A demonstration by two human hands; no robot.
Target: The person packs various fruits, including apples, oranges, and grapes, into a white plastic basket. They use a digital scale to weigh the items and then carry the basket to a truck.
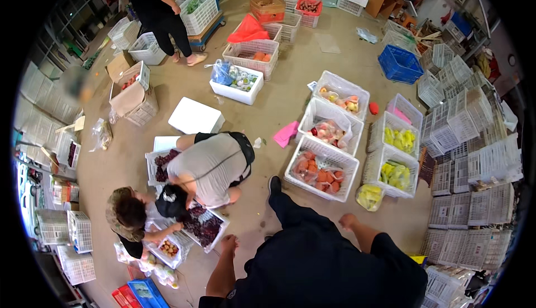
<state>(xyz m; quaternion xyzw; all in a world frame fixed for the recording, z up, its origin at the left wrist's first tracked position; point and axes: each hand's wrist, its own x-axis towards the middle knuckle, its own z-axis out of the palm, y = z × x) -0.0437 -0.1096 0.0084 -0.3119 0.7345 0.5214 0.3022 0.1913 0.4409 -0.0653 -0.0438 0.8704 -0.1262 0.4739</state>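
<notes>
My left hand point(229, 244) hangs beside my body, fingers loosely bent and apart, holding nothing I can see. Nearest to it is a white crate of dark grapes point(203, 225), a short gap away. On the other side my right hand point(349, 222) hangs with its fingers curled in and nothing visible in them. A bag of yellow-green fruit point(369, 196) lies on the floor close to it, by a white crate with yellow bagged fruit point(395, 175). Ahead of me stands a white crate of bagged orange-red fruit point(319, 174). Neither hand touches any of these.
Two people bend over the grape crates at left, one in a grey shirt point(206, 165). Another person in black point(162, 18) stands far left. Stacked white crates point(469, 168) line the right side. A blue crate point(400, 65) and a pink sheet point(286, 134) lie on the floor.
</notes>
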